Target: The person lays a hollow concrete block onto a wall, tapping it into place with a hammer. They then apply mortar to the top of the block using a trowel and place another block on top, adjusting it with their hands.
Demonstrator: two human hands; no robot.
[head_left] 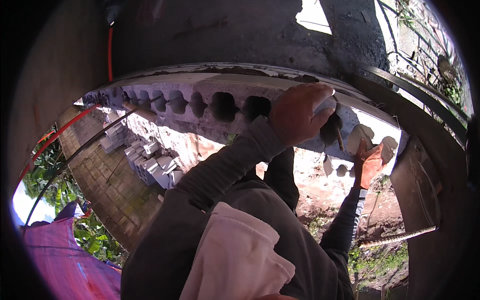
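Note:
A row of grey hollow concrete blocks (185, 105) forms the top of a wall running across in front of me, with its dark cells facing up. At its right end sits a sunlit concrete block (350, 117). My left hand (300, 112) is curled over the left end of this block, thumb and fingers bent. Beside it lies something dark with a thin stick-like part (341, 140), too shaded to make out. Lower on the right, my right hand (371, 161) grips the block's near side, fingers at the rim of a cell.
Stacked grey blocks (150, 162) stand on the paved ground (107, 180) at left. A dark rod (100, 132) and a red line (65, 132) slant across there. At right are a brown post (415, 185) and a ribbed steel bar (397, 236). A white cloth (235, 255) hangs on my front.

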